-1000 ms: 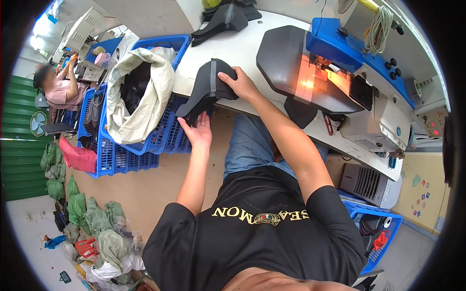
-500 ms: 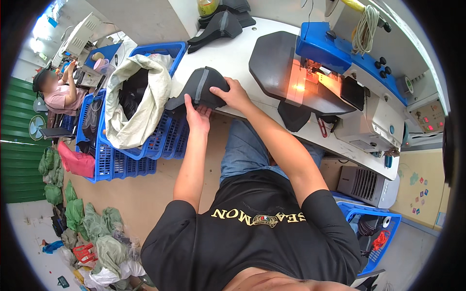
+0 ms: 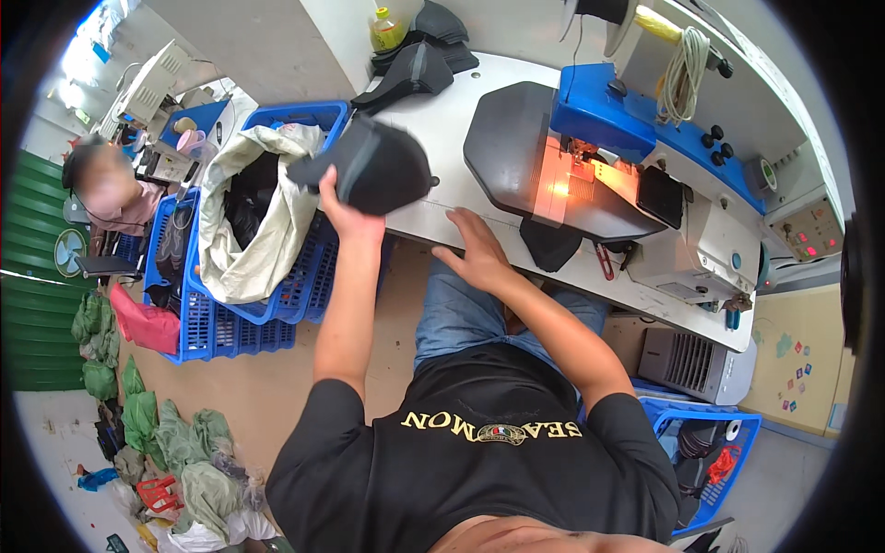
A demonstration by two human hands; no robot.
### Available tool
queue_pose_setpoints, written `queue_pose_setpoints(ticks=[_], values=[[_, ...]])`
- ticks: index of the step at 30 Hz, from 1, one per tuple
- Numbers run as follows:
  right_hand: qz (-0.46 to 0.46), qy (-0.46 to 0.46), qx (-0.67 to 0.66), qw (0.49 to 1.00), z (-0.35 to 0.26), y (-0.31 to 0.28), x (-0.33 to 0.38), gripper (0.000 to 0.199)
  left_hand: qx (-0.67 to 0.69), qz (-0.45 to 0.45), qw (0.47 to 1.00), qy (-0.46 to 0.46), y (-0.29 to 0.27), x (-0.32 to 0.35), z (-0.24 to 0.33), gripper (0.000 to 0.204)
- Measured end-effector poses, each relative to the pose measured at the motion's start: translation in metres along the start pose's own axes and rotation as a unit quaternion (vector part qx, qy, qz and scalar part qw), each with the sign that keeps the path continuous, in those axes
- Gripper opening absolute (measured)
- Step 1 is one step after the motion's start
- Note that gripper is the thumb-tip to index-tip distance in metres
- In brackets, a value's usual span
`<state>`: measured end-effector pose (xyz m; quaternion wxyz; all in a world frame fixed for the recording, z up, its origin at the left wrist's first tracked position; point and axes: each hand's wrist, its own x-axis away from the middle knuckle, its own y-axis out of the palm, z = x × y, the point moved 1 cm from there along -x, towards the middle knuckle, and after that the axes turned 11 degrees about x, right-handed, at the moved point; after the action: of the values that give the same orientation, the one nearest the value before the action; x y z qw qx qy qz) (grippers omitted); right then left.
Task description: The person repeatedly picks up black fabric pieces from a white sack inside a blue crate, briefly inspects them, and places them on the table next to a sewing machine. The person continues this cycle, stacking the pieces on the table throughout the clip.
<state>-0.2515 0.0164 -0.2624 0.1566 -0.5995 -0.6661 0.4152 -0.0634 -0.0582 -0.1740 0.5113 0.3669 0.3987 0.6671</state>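
Observation:
My left hand point(image 3: 352, 217) grips a black cap piece point(image 3: 392, 170) from below and holds it up over the table's left end. A grey strip runs along the piece's seam, slightly blurred by motion. My right hand point(image 3: 481, 256) is off it, over the front edge of the white table point(image 3: 442, 217), with fingers apart and nothing in them. To its right stands a blue and white sewing machine point(image 3: 604, 111), whose lamp lights the needle area. Another dark piece point(image 3: 550, 244) lies by the machine's black bed plate point(image 3: 507, 138).
More black cap pieces point(image 3: 410, 76) are stacked at the table's back, beside a yellow bottle point(image 3: 385, 32). Red snips point(image 3: 604, 261) lie near the front edge. A cream sack point(image 3: 226, 249) sits in blue crates point(image 3: 304, 286) at my left. Farther left, a person point(image 3: 111, 189) sits.
My right hand has let go of the cap piece and moved right and down. My left hand has raised and turned the piece leftward.

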Motion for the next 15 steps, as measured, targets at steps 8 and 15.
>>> queue_pose_setpoints(ticks=[8,15], values=[[-0.044,-0.122,0.261,0.957,0.032,0.013,0.025,0.062,0.077,-0.043,0.996,0.008,0.109,-0.156,-0.047,0.046],[-0.061,-0.133,0.289,0.946,0.03,0.016,0.022,0.064,-0.005,0.145,0.989,0.025,0.099,-0.249,-0.087,0.079]])
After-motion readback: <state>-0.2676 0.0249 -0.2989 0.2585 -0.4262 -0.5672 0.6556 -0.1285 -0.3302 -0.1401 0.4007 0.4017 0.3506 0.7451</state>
